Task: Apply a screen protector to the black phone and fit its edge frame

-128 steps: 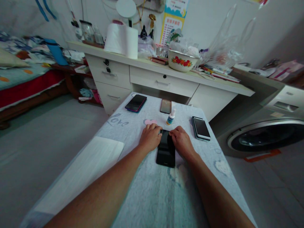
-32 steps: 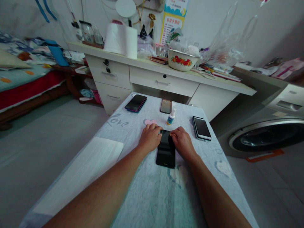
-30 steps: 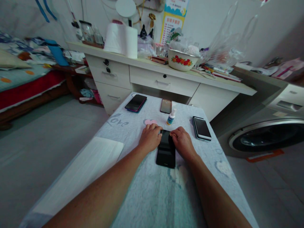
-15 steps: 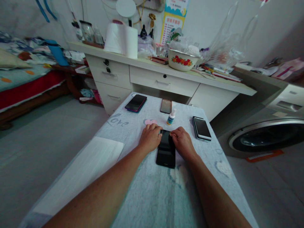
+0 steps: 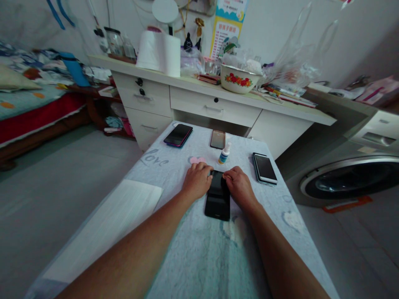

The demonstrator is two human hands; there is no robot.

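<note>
the left hand (image 5: 197, 181) and right hand (image 5: 239, 185), fingers curled nearly closed, hold the far corners of a glossy black rectangular phone (image 5: 217, 201), flat on the pale blue cloth-covered surface (image 5: 196, 257). its handling looks unfinished; the white-topped plastic bottle (image 5: 224, 153) beyond stands untouched.

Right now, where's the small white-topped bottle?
Head view, just right of center: the bottle stands on the cloth-covered table, just beyond the black phone nearest the camera.
</note>
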